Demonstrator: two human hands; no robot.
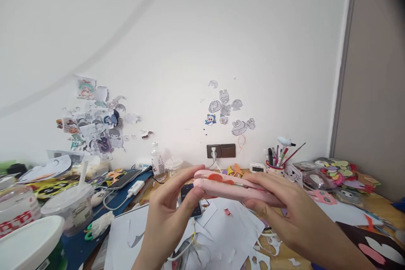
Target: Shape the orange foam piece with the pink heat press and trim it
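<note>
Just below the frame's centre, a pink object (229, 191) is being held up, left hand (166, 209) and right hand (292, 211) grasping its opposite ends with their fingers. Beneath, white papers (232, 230) are lying on the worktop (286, 254); a pen cup (275, 168) is standing at right, a lidded tub (30, 238) lower left.

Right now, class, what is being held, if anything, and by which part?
A pink layered object, held at both ends: the left hand at one, the right hand at the other.

Hands (169, 202) holding pink layered object (228, 191), cluttered wooden desk (286, 249), white wall (190, 29)
</note>
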